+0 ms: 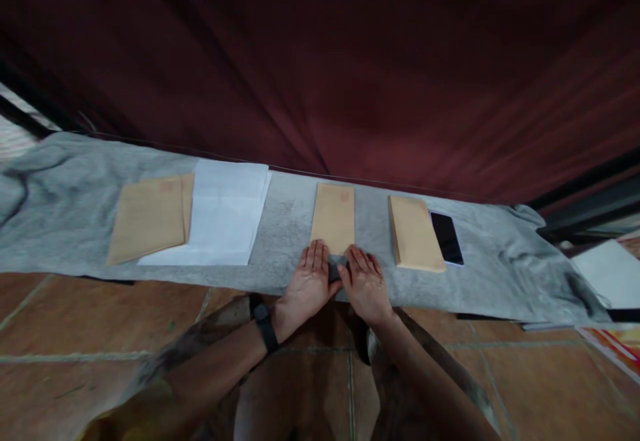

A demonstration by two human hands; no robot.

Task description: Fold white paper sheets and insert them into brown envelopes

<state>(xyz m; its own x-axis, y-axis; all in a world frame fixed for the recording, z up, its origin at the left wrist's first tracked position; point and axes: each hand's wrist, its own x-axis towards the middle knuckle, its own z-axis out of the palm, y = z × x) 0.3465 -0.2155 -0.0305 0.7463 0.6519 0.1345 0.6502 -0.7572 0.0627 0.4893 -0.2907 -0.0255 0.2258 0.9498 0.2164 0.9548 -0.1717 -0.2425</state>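
Observation:
A single brown envelope (333,218) lies lengthwise on the grey cloth (285,228) in front of me. My left hand (309,282) and my right hand (367,284) rest flat side by side at its near end, fingers stretched out and pressing on the envelope's lower edge. The thumbs nearly touch. A black band sits on my left wrist. Nothing is gripped in either hand.
To the left lie brown envelopes (150,218) partly over white paper sheets (227,214). To the right is a stack of brown envelopes (415,233) beside a black phone (447,238). A dark red curtain (350,61) hangs behind. Tiled floor (100,334) lies near me.

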